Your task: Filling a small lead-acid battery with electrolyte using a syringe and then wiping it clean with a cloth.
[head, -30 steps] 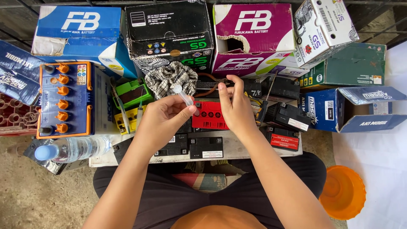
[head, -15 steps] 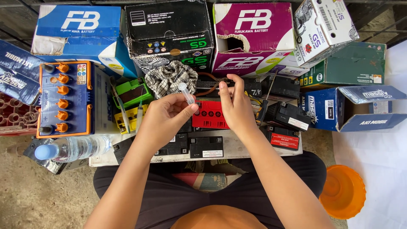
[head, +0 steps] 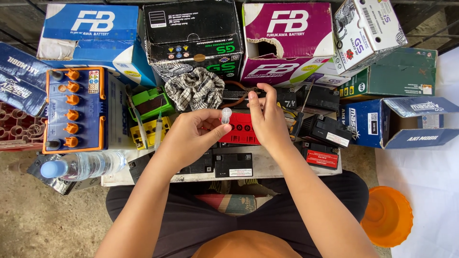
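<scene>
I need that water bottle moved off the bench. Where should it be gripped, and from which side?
Probably around the clear middle of the water bottle, coming from above. It lies on its side, blue cap pointing left, beside the orange-capped battery; its round body offers both flanks to fingers.

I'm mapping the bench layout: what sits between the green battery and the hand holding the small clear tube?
In the head view, a checkered cloth lies between the green battery and the left hand, which pinches the clear tube over a red battery.
</scene>
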